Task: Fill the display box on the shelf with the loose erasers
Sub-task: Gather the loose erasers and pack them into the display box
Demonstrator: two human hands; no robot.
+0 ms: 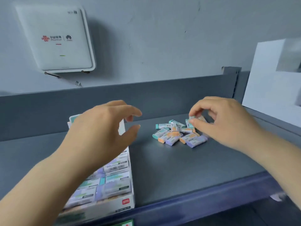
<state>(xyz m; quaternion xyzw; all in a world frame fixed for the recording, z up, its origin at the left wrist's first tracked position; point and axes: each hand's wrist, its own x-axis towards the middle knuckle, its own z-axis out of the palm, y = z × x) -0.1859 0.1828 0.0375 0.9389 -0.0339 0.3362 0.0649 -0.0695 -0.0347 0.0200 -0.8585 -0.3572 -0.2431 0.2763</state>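
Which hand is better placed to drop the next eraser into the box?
Right. The right hand already pinches an eraser at the loose pile. The left hand hovers open over the display box, holding nothing.

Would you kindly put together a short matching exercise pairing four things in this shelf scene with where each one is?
Things:
1. display box
2. pile of loose erasers
3. white router
4. left hand

Places:
A. fixed on the wall, upper left
B. above the box's far end, fingers spread
C. on the shelf's left front, rows of erasers inside
D. mid-shelf, beneath the right hand

Pairs: 1-C, 2-D, 3-A, 4-B
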